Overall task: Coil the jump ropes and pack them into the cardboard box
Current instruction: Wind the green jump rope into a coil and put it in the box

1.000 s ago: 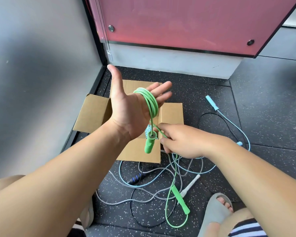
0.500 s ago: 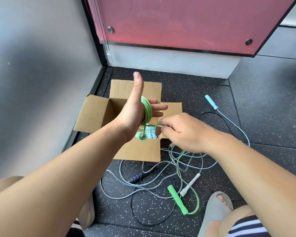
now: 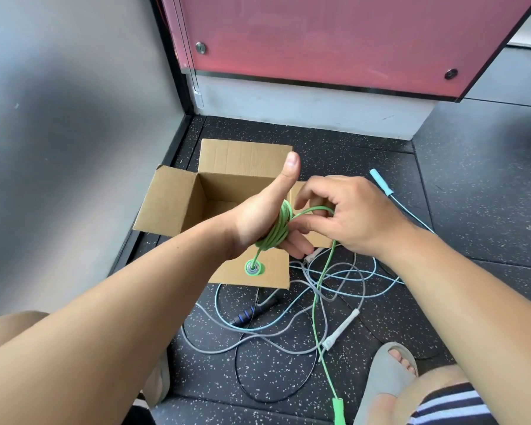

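The green jump rope (image 3: 278, 233) is wound in several loops round my left hand (image 3: 258, 219), which stands thumb up over the open cardboard box (image 3: 178, 204). One green handle (image 3: 254, 268) dangles below that hand, seen end-on. My right hand (image 3: 359, 216) pinches the free green strand just right of the coil. From there the strand drops to the floor and ends at the other green handle (image 3: 339, 414) at the frame's bottom edge.
Tangled on the speckled black floor lie a light blue rope (image 3: 380, 182), a grey rope with a white handle (image 3: 341, 329) and a black rope with a blue-banded handle (image 3: 247, 315). My slippered feet (image 3: 387, 372) flank the tangle. A grey wall stands left, a red panel behind.
My right hand rose and carried the green strand up over my left hand's fingers. The loose strand straightened, and its handle slid toward me.
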